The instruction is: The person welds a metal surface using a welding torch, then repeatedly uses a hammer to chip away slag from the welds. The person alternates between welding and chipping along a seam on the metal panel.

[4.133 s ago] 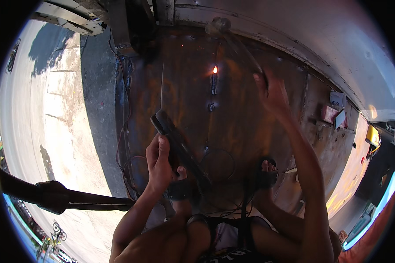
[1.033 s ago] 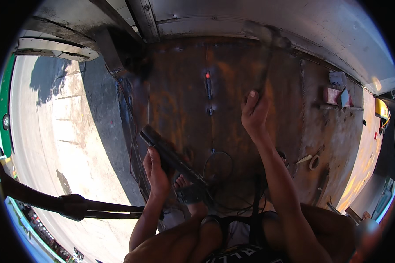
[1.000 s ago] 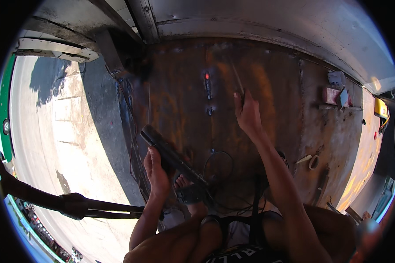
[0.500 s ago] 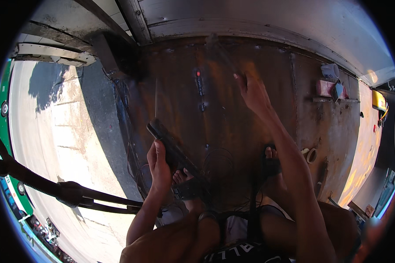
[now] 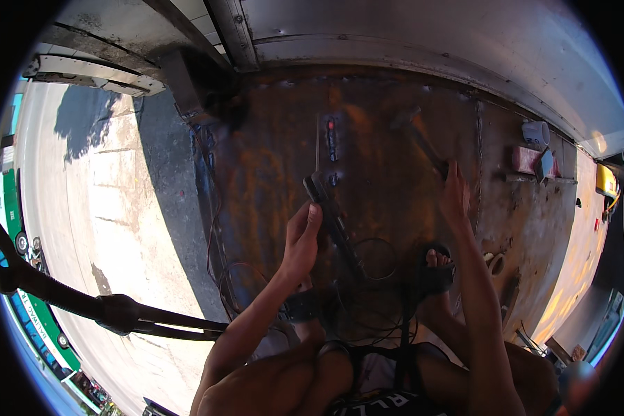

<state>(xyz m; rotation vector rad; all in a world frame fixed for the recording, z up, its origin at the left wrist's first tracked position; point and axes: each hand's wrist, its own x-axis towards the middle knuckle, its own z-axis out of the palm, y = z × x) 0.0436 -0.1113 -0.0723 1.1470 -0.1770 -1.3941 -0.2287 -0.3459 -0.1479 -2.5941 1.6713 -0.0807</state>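
My left hand [image 5: 301, 239] is closed around a dark welding electrode holder [image 5: 334, 220]. A thin electrode rod [image 5: 317, 142] stands out of its far end, just left of a short weld bead [image 5: 331, 147] with a glowing red spot. Whether the rod touches the metal I cannot tell. My right hand [image 5: 456, 197] grips the handle of a hammer [image 5: 426, 142], whose head points away and to the left, blurred and dim. Under both hands lies a rusty steel plate floor [image 5: 270, 180].
Cables [image 5: 378, 279] loop near my sandalled feet. To the right are a grey cup [image 5: 536, 132], a red box [image 5: 525, 159] and a ring-shaped roll [image 5: 497, 263]. A metal wall [image 5: 367, 45] closes the far side. A black pole [image 5: 118, 312] crosses the left, above sunlit pavement.
My left hand has carried the electrode holder right and farther away, bringing the rod beside the weld. My right hand and hammer have moved right and nearer, off the weld line.
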